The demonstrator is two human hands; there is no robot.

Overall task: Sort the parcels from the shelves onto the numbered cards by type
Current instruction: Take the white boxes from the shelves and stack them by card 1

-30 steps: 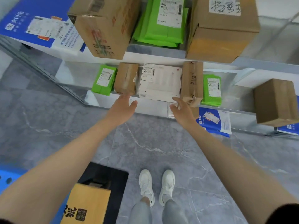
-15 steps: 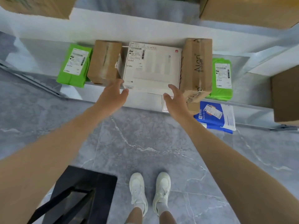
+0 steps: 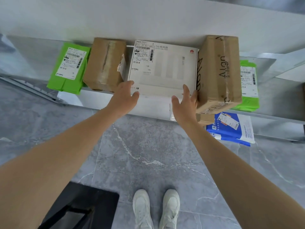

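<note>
A flat white box (image 3: 165, 70) with a shipping label lies on the middle shelf (image 3: 153, 104), wedged between a taped brown carton (image 3: 105, 65) on its left and a taller brown carton (image 3: 219, 71) printed "Align" on its right. My left hand (image 3: 123, 98) is at the white box's front left corner, fingers spread and touching its edge. At the front right corner is my right hand (image 3: 186, 103), fingers apart, between the white box and the "Align" carton. Neither hand has closed on the box.
Green mailer bags lie at the shelf's left end (image 3: 69, 68) and right end (image 3: 249, 85). A blue-and-white mailer (image 3: 231, 128) and a small brown box (image 3: 205, 119) sit on the lower shelf. A black object (image 3: 79, 210) stands on the grey floor by my feet.
Both hands have reached forward from in front of the shelf to the white box's front corners. My view has dropped and closed in, so the top shelf's parcels left the frame.
</note>
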